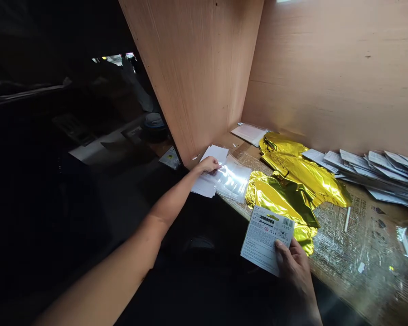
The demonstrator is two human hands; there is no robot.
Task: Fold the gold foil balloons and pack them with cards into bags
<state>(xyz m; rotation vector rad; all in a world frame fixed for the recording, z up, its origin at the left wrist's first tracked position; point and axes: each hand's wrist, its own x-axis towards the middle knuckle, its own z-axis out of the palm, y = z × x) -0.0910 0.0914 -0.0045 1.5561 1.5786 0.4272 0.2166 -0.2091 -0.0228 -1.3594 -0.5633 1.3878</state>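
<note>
Right hand (296, 265) pinches card (262, 243), 5 o'clock in view. Left hand (209, 165) bunched over sleeves (236, 182), card's 11 o'clock; can't tell if gripping. Likely step: picking a sleeve. Next move probably calls for peeling one off, card steady.

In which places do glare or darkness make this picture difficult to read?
Head view: white glare washes over the clear plastic sleeves by the left hand; head view: the gold foil pieces mix bright reflections with dark patches; head view: the picture's left side sinks into near-black shadow.
</note>
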